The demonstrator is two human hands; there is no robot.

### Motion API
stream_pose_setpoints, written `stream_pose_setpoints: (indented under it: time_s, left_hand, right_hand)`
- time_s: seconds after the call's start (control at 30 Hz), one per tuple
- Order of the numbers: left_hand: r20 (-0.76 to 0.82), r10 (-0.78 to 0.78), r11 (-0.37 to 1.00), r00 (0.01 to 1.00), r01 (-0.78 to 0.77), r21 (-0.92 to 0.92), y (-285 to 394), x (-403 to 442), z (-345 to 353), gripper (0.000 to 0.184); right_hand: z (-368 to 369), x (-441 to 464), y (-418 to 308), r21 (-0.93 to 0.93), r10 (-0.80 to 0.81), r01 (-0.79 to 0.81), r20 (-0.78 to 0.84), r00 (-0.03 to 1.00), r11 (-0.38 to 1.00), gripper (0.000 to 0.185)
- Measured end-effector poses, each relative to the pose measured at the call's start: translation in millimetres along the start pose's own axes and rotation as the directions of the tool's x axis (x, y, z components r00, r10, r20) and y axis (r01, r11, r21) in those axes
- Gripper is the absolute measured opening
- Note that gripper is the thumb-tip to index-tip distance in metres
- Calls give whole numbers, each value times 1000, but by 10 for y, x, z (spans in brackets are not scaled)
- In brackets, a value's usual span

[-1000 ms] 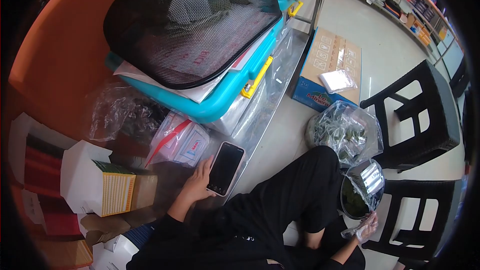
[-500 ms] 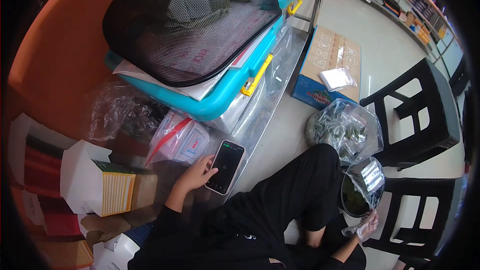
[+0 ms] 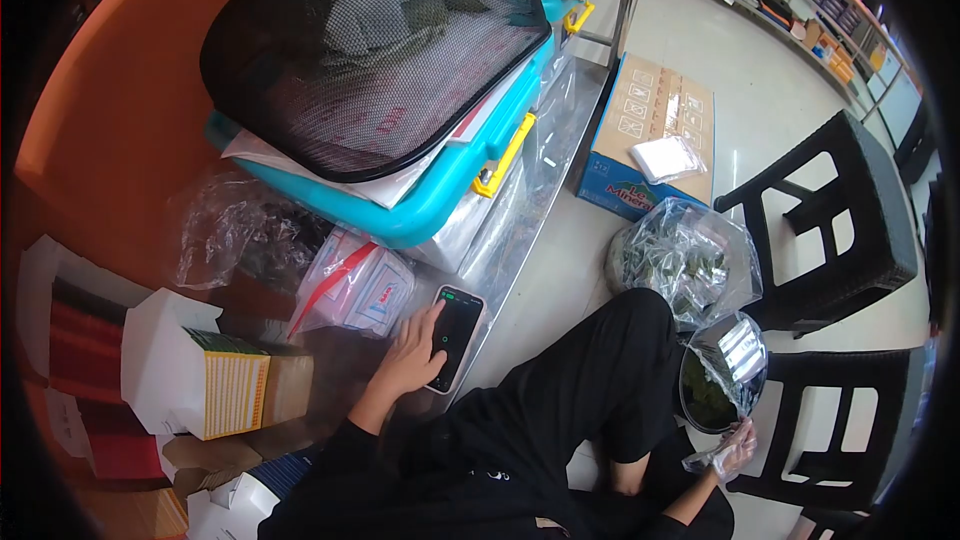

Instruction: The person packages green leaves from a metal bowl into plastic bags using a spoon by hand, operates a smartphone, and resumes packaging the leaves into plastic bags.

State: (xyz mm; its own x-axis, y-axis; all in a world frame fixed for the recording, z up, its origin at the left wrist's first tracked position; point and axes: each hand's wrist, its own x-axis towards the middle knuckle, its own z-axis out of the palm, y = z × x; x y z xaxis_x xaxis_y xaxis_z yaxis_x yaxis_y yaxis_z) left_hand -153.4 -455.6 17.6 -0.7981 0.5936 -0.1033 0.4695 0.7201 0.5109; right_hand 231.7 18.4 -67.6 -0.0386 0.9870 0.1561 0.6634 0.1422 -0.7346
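My left hand [image 3: 408,355] lies over a smartphone [image 3: 460,340] with a dark screen, its fingers stretched out and the tips on the glass. The phone rests on a metal surface. At the lower right, my right hand [image 3: 735,452] wears a clear plastic glove. Its fingers are closed at the narrow lower end of a clear plastic bag [image 3: 738,355], which lies partly across a dark round bowl [image 3: 686,402]. Dark green leaves [image 3: 708,400] show inside the bowl. Touching the phone's left side of the surface is a zip bag with a red strip [image 3: 350,285].
A teal storage box [image 3: 420,215] under a black mesh cover [image 3: 370,60] stands ahead. A big clear bag of leaves [image 3: 690,260] sits by my knee, near a cardboard carton [image 3: 655,100]. Black stools [image 3: 880,230] stand right; open boxes [image 3: 165,360] stand left.
My left hand has moved up and right from the phone's edge onto its screen, fingers now spread across it. My right hand stays by the bowl. The view has shifted slightly.
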Motion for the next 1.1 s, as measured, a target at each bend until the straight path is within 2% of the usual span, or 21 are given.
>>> stream_pose_setpoints:
  time_s: [0.03, 0.13, 0.23, 0.33, 0.43, 0.63, 0.73, 0.83, 0.93, 0.97, 1.07, 1.1]
  left_hand:
    - [107, -69, 996, 992, 74, -46, 32, 2, -28, 82]
    - [51, -35, 997, 998, 39, -66, 65, -15, -7, 80]
    - [19, 18, 1000, 1000, -18, 2, 174, 9, -100, 79]
    - [20, 44, 998, 999, -45, 43, 181, 14, -98, 78]
    - [69, 16, 997, 997, -21, 74, 172, 11, -101, 80]
    - [86, -37, 995, 996, 29, 97, 88, -21, -105, 84]
    - [118, -42, 997, 992, 33, 75, 80, -36, -124, 87]
    - [131, -39, 996, 991, 28, 87, 87, -24, -119, 89]
    - [125, -32, 996, 992, 21, 89, 70, -16, -128, 91]
    - [119, -29, 996, 992, 18, 90, 70, -8, -133, 91]
    - [104, -8, 995, 995, -2, 95, 120, 15, -156, 91]
    - [105, 4, 995, 994, -14, 95, 134, 22, -168, 91]
  right_hand:
    - [6, 12, 37, -20, -13, 13, -3, 1000, 1000, 40]
    - [39, 59, 171, -59, -84, 82, -20, 996, 995, 39]
    - [63, 37, 161, 63, -55, 56, -22, 998, 996, 37]
    - [54, 20, 89, -47, -109, 107, -48, 993, 993, 36]
    - [79, 20, 89, 88, -24, 28, -43, 999, 996, 40]
    - [20, -86, -201, 25, 0, 1, -38, 999, 1000, 39]
    - [57, -49, -6, -91, -106, 98, -82, 991, 991, 38]
    - [93, -17, 123, 52, -100, 104, -67, 993, 993, 37]
    - [106, -43, 88, 94, -31, 37, -67, 997, 995, 35]
    - [66, -103, -122, 189, 50, -44, -26, 998, 981, 35]
    - [47, -123, -207, 170, 89, -83, -33, 995, 982, 35]
    - [53, -115, -169, 136, 55, -47, -49, 997, 990, 35]
